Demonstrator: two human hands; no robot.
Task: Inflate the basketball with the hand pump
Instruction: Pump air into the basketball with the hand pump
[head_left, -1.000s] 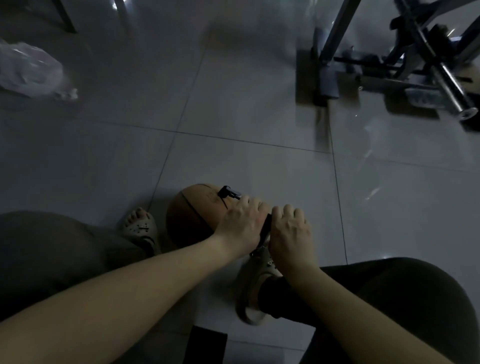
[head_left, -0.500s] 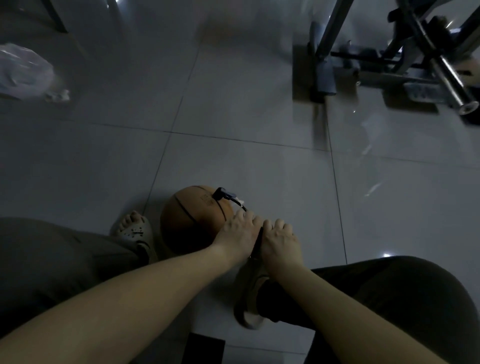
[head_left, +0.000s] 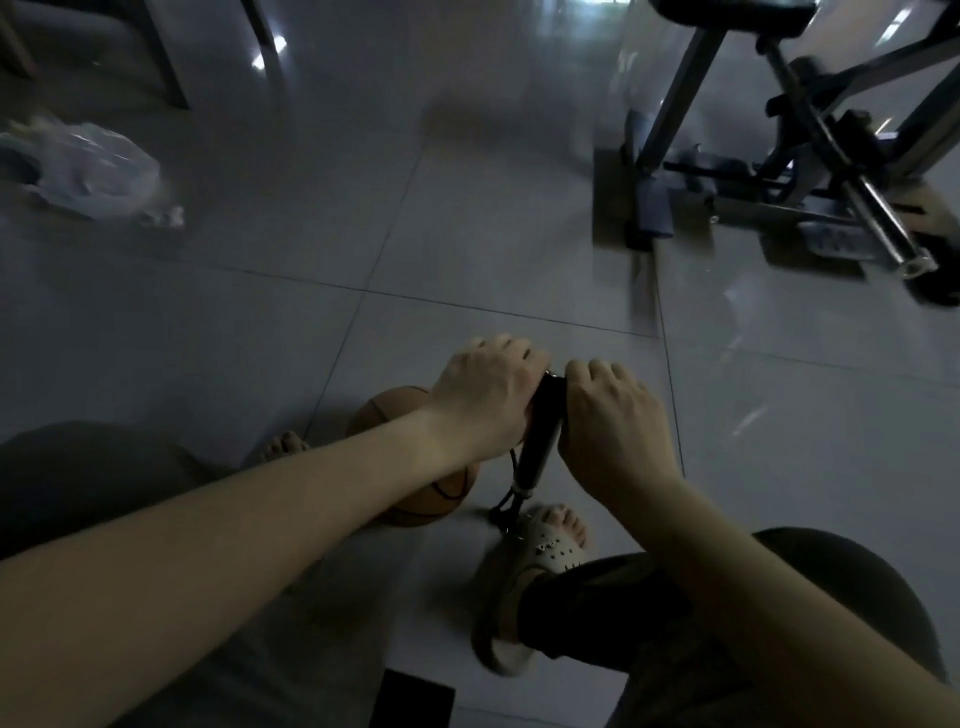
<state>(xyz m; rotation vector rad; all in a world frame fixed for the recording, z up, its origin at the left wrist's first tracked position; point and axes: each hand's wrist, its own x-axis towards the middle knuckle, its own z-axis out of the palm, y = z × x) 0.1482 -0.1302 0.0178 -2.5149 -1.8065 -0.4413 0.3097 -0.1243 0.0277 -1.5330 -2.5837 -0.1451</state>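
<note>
An orange basketball (head_left: 431, 499) lies on the tiled floor between my feet, mostly hidden under my left forearm. A black hand pump (head_left: 540, 441) stands upright just right of it, its base by my right sandal (head_left: 545, 551). My left hand (head_left: 483, 395) grips the left side of the pump's handle, and my right hand (head_left: 613, 426) grips the right side. The handle is raised, with the barrel showing below my hands. A thin black hose runs from the pump's foot toward the ball.
A metal exercise frame (head_left: 779, 171) with a chrome bar stands at the back right. A crumpled clear plastic bag (head_left: 88, 171) lies at the far left. My left foot (head_left: 285, 447) is beside the ball. A dark flat object (head_left: 415, 701) lies near the bottom edge.
Both hands have risen with the pump handle from the low, pressed-down position, exposing the barrel. The view has tilted, so the ball now sits under my left forearm.
</note>
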